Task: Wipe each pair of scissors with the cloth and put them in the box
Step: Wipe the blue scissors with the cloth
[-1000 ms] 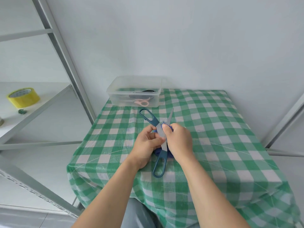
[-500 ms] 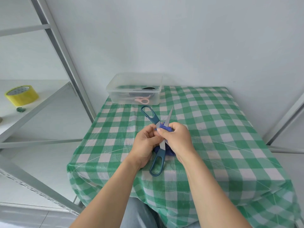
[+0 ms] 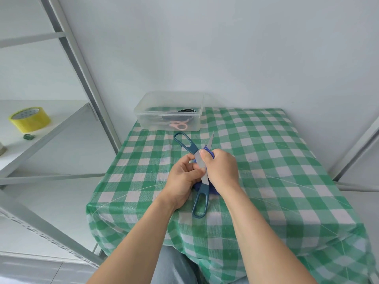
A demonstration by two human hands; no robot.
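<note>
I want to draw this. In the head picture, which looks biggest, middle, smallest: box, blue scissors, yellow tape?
1. box and blue scissors: unsure; the scissors look longer, the box bulkier, and the scissors are nearer the camera.
2. tape: clearly smallest.

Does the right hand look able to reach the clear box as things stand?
Probably yes: the box sits lidless beyond bare tablecloth, but the right hand grips the cloth against the scissors.

I see a left arm (image 3: 141, 238) and a right arm (image 3: 254, 232), both bare as far as I can see. The left hand (image 3: 182, 179) and right hand (image 3: 222, 170) are bare too. The right thumb has a short, plain nail. The legs wear grey-blue trousers (image 3: 174, 267).
</note>
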